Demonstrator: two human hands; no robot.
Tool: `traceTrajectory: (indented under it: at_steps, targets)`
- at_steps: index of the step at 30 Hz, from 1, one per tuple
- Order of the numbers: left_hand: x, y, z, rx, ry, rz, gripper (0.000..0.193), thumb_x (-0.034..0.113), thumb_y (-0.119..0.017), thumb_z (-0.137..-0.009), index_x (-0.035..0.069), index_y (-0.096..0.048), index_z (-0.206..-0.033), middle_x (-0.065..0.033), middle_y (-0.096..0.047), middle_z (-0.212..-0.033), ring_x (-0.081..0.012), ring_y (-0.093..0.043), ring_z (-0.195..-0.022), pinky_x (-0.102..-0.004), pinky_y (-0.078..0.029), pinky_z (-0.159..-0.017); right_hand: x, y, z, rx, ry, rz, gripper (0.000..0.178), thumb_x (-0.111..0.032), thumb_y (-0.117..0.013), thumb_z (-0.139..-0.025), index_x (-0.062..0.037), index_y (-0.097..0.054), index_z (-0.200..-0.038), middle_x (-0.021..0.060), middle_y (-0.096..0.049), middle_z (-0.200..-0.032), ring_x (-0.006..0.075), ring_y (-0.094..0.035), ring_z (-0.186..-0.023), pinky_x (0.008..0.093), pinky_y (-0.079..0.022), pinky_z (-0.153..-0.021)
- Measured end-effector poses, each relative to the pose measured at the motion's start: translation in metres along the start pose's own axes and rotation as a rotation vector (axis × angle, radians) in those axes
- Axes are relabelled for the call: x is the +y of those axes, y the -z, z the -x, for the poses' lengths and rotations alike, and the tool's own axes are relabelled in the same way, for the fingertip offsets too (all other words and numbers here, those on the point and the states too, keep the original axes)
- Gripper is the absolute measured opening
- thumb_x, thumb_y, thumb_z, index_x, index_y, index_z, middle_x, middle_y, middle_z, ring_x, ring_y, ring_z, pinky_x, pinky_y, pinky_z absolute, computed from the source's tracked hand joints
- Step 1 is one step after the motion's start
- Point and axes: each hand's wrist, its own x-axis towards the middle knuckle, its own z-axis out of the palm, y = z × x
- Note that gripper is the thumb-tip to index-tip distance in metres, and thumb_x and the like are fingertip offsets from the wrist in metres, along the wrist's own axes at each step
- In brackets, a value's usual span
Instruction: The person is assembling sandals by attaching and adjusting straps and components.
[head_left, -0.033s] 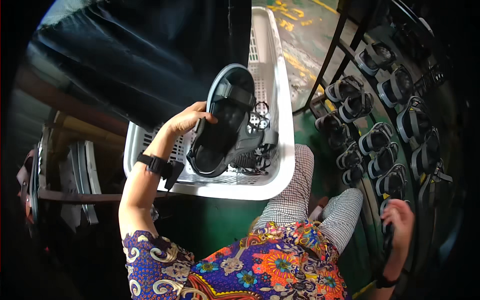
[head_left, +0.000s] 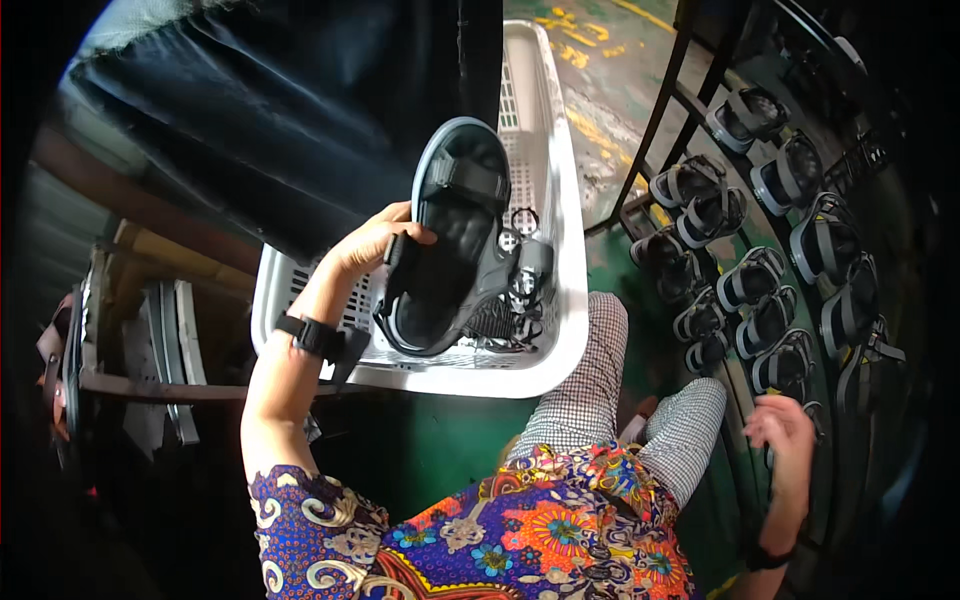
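Note:
My left hand (head_left: 365, 245) grips a dark grey strapped sandal (head_left: 450, 250) by its side strap and holds it tilted over a white plastic basket (head_left: 570, 300). More dark sandals (head_left: 520, 285) lie inside the basket beneath it. A black wristband (head_left: 310, 335) sits on that wrist. My right hand (head_left: 785, 430) is low on the right with fingers loosely spread, against a black metal rack (head_left: 690, 110) hung with several grey-and-black sandals (head_left: 760, 280). Nothing shows in the right hand.
A large dark cloth-like bulk (head_left: 300, 110) covers the basket's far left. Wooden and metal shelving (head_left: 150, 340) stands at the left. The floor (head_left: 430, 440) is green, with yellow marks farther off. My knees in checked trousers (head_left: 590, 400) sit between basket and rack.
My right hand has shifted slightly upward along the rack. The left hand keeps the sandal over the basket in much the same place.

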Motion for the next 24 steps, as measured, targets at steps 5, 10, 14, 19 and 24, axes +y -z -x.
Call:
traceTrajectory:
  at_steps: [5, 10, 14, 19, 24]
  targets:
    - [0.008, -0.073, 0.028, 0.044, -0.18, 0.272, 0.03, 0.016, -0.058, -0.078, 0.001, -0.059, -0.104, -0.0023, -0.062, -0.087, -0.0093, -0.06, -0.073, -0.0236, -0.05, -0.064, 0.008, -0.077, -0.016, -0.433, 0.056, -0.17, 0.029, -0.006, -0.055, -0.088, 0.0012, -0.056, -0.116, 0.0081, -0.065, -0.097, 0.0129, -0.063, -0.088, 0.0236, -0.049, -0.072]
    - [-0.005, -0.181, 0.027, -0.082, -0.006, 0.419, 0.026, 0.019, -0.058, -0.083, 0.002, -0.058, -0.103, -0.0019, -0.062, -0.084, -0.0101, -0.06, -0.072, -0.0245, -0.05, -0.065, 0.024, -0.125, -0.015, -0.49, 0.206, -0.383, 0.067, -0.006, -0.066, -0.082, -0.0011, -0.031, -0.139, 0.0097, -0.049, -0.126, 0.0157, -0.053, -0.108, 0.0311, -0.044, -0.092]
    - [-0.027, -0.283, 0.023, 0.102, 0.008, 0.607, 0.02, 0.025, -0.06, -0.085, 0.006, -0.065, -0.082, -0.003, -0.064, -0.067, -0.0129, -0.06, -0.051, -0.0245, -0.048, -0.045, 0.056, -0.113, -0.004, -0.327, 0.058, -0.562, 0.06, -0.016, -0.071, -0.081, -0.0014, -0.04, -0.131, 0.0061, -0.055, -0.12, 0.0145, -0.051, -0.109, 0.03, -0.039, -0.095]
    - [-0.079, -0.335, 0.021, -0.138, 0.08, 0.61, 0.023, 0.02, -0.06, -0.087, 0.007, -0.057, -0.107, -0.0007, -0.064, -0.082, -0.0107, -0.061, -0.067, -0.0228, -0.05, -0.058, 0.11, -0.085, 0.022, -0.125, -0.051, -0.616, 0.055, -0.019, -0.073, -0.081, -0.0002, -0.046, -0.125, 0.0057, -0.058, -0.115, 0.0133, -0.053, -0.104, 0.0284, -0.041, -0.091]
    - [-0.129, -0.328, 0.003, 0.12, -0.221, 0.283, 0.037, 0.016, -0.051, -0.093, 0.004, -0.046, -0.128, -0.0039, -0.061, -0.104, -0.0094, -0.055, -0.092, -0.0223, -0.043, -0.076, 0.163, -0.06, 0.049, 0.288, 0.129, -0.093, 0.06, -0.016, -0.076, -0.071, 0.002, -0.049, -0.122, 0.0143, -0.064, -0.106, 0.0205, -0.061, -0.099, 0.0302, -0.046, -0.086]
